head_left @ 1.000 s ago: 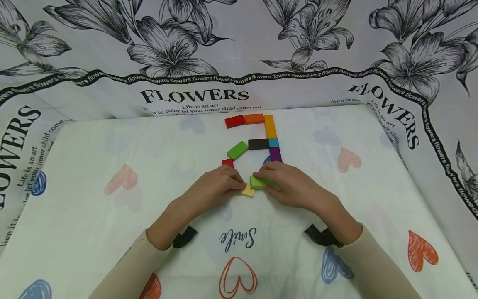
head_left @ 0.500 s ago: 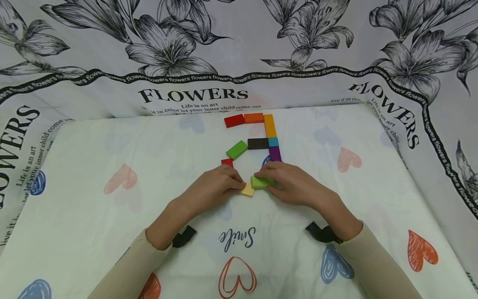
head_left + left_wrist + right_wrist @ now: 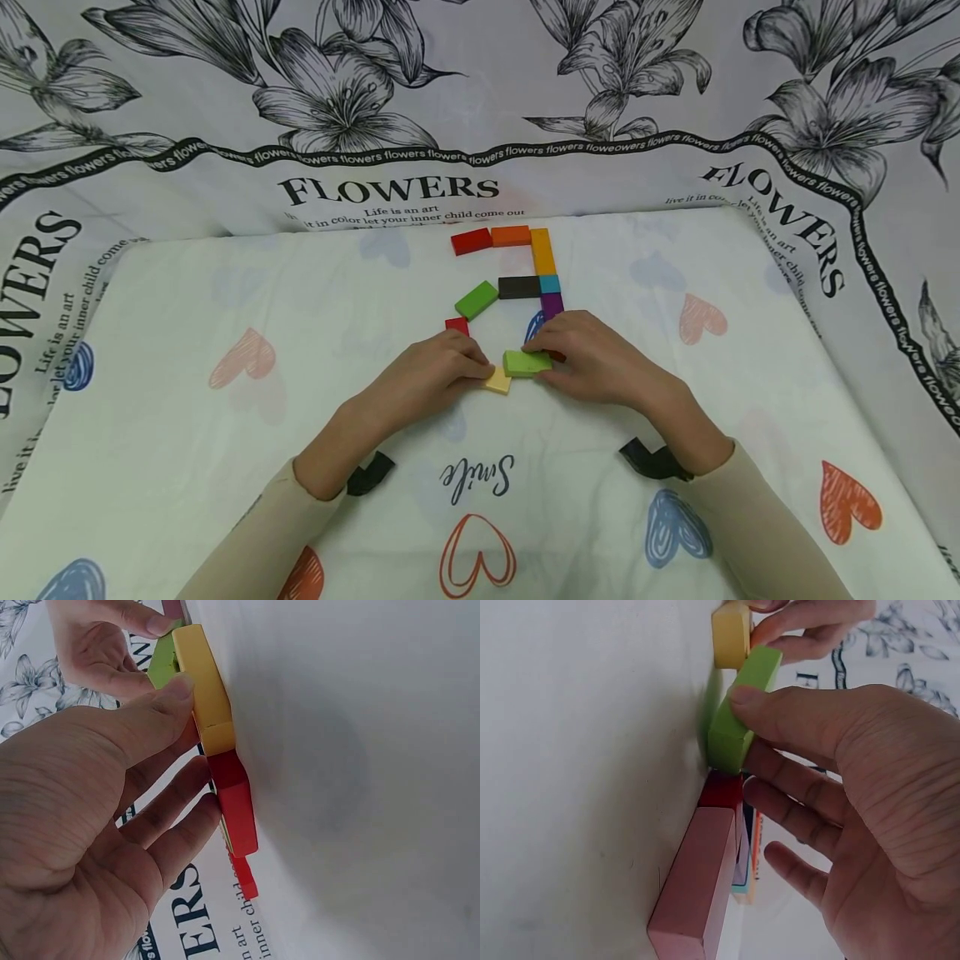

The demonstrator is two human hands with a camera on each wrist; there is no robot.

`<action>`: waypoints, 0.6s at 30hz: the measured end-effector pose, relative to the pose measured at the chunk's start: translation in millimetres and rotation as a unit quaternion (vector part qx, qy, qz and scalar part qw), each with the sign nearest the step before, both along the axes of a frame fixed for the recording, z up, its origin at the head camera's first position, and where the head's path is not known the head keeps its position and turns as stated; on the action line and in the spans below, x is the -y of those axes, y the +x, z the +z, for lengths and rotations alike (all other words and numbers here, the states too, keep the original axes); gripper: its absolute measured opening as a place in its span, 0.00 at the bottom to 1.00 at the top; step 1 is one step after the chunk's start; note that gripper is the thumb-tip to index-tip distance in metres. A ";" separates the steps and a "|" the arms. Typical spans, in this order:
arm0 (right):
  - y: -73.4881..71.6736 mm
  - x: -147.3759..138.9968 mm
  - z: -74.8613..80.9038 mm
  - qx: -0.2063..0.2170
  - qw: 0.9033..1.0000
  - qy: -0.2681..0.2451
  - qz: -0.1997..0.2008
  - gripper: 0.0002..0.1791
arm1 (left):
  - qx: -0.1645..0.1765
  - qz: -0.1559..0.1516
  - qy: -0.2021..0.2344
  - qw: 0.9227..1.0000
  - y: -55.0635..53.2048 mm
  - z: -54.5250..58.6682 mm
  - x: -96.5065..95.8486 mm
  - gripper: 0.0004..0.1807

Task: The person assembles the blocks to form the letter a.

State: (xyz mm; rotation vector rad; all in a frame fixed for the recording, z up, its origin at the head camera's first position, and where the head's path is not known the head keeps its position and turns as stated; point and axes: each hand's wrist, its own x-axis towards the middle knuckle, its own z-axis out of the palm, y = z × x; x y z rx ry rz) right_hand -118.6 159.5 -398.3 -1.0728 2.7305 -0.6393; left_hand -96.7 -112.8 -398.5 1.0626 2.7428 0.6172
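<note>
The left hand [image 3: 423, 379] pinches a small yellow block [image 3: 497, 381] on the cloth; its thumb lies along the block's near side in the left wrist view. Facing it, the right hand [image 3: 600, 358] holds a light green block [image 3: 527, 363] between thumb and fingers, and the green block's left end meets the yellow one. A dark red block [image 3: 721, 791] and a pink block [image 3: 694, 877] follow beyond the green block in the right wrist view, mostly covered by the right hand from above. Past the yellow block stands a red block [image 3: 232, 802], near the left fingers.
Further back lie a green block [image 3: 476, 300], a black block [image 3: 519, 287], a blue block [image 3: 550, 284], a purple block [image 3: 552, 306], an amber block [image 3: 542, 252], an orange block [image 3: 511, 237] and another red block [image 3: 472, 242]. A heart-printed white cloth [image 3: 225, 450] covers the table.
The right hand has slid slightly right and back along the light green block, showing more of its top. The left hand and the yellow block stay in place.
</note>
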 end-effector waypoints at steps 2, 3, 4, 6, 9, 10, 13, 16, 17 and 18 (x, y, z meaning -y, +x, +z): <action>-0.4 -0.2 0.0 0.005 1.000 -0.002 0.003 0.18 | 0.000 -0.001 0.001 1.000 -0.1 -0.3 0.0 0.12; -0.5 -0.2 0.2 0.009 1.000 -0.003 0.004 0.18 | 0.000 -0.001 0.001 1.000 -0.1 -0.3 0.0 0.12; -0.7 -0.1 0.4 0.013 1.000 -0.004 0.006 0.17 | 0.001 -0.001 0.002 1.000 -0.1 -0.2 0.1 0.12; -1.0 0.2 0.6 0.020 1.000 -0.008 0.010 0.17 | 0.001 -0.001 0.003 1.000 0.0 0.1 0.1 0.12; -1.6 0.8 1.0 0.025 0.999 -0.013 0.016 0.16 | 0.001 -0.002 0.005 1.000 -0.1 0.8 0.1 0.12; -1.7 0.6 0.9 0.023 0.999 -0.014 0.018 0.16 | 0.002 -0.002 0.004 1.000 -0.2 1.0 -0.1 0.12; -1.9 -0.2 1.1 0.021 1.000 -0.013 0.019 0.16 | 0.003 -0.003 0.003 1.000 -0.7 1.2 -0.5 0.12; -1.7 -1.1 1.4 0.022 1.000 -0.009 0.016 0.17 | 0.006 -0.002 0.001 1.000 -1.1 1.2 -0.2 0.13; -1.6 -1.3 1.6 0.026 1.000 -0.007 0.014 0.17 | 0.007 -0.002 0.001 1.000 -1.2 1.1 -0.1 0.13; -1.4 -1.4 1.8 0.028 1.000 -0.006 0.012 0.17 | 0.008 -0.001 0.001 1.000 -1.2 1.1 0.1 0.13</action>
